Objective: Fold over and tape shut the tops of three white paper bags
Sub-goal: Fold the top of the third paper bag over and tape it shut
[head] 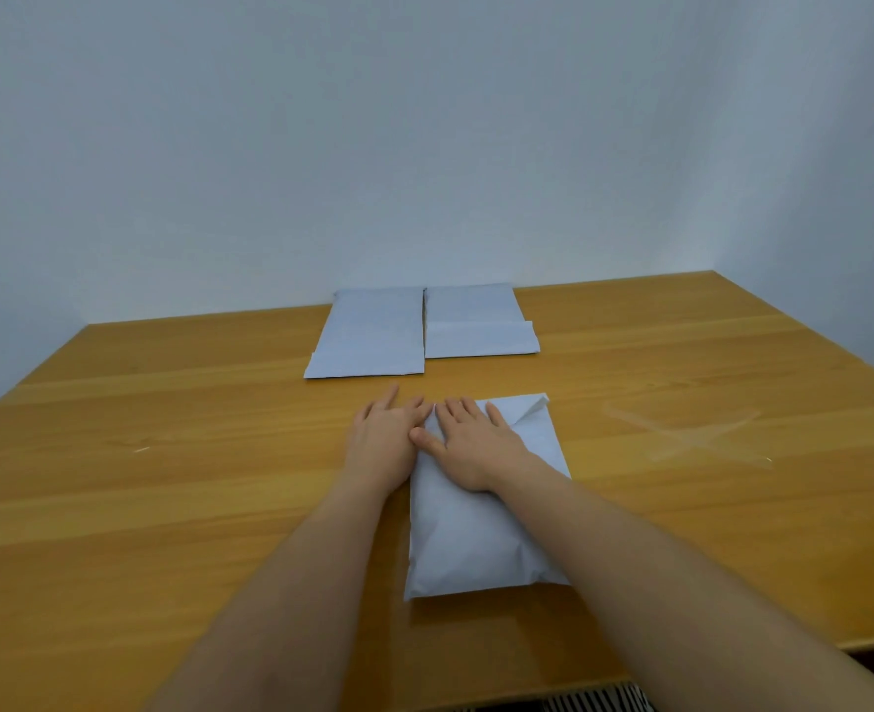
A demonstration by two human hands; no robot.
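- While both forearms reached forward over the wooden table (167,454), the nearest white bag (470,537) lay flat close to the person, its bottom end toward the camera and its top end pointing away.
- The right hand (470,444) lay palm down on the upper part of that bag, fingers straight and spread, pressing the paper flat and grasping nothing.
- The left hand (386,439) rested just beside it at the bag's upper left corner, fingers also extended and relaxed; whether its fingertips touched paper or only the table could not be told.
- The two hands met at the thumbs, near the bag's left edge.
- At the bag's far right corner a creased flap (530,408) stood slightly raised and bent, not yet pressed down.
- The lower body of the bag looked puffed and wrinkled rather than flat.
- Farther back, near the wall, two more white bags lay side by side with their edges touching: the left rear bag (368,334) and the right rear bag (478,326).
- The right rear bag showed a fold line across it, with a band of paper turned over its near part.
- To the right on the tabletop, well apart from the bags, strips of clear tape (691,436) formed a crossed shape stuck to the wood.
- A striped cloth (594,704) showed below the table's near edge.
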